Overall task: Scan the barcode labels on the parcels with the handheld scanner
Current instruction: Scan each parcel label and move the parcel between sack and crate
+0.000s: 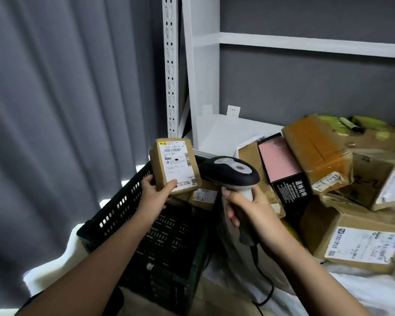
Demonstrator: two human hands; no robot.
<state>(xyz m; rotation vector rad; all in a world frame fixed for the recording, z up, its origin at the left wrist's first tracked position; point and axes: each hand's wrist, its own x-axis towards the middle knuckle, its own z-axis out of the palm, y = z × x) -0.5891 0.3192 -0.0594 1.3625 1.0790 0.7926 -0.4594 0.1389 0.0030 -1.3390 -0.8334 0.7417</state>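
The parcel (175, 166) stands upright above the black crate (146, 229), label (178, 165) facing the camera, the left hand (155, 190) gripping its lower end. Just right of the parcel, the scanner (230, 171) points its head at it, the right hand (249, 210) wrapped round the handle, cord (263, 283) trailing down. Right of the crate, more boxes (317, 151) lie piled.

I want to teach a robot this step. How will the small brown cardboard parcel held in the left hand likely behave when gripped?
The small brown cardboard parcel is probably light: the left hand alone holds it upright by its lower corner. It looks fairly stiff, since its edges stay straight. The glossy white label under the thumb may be somewhat slippery.
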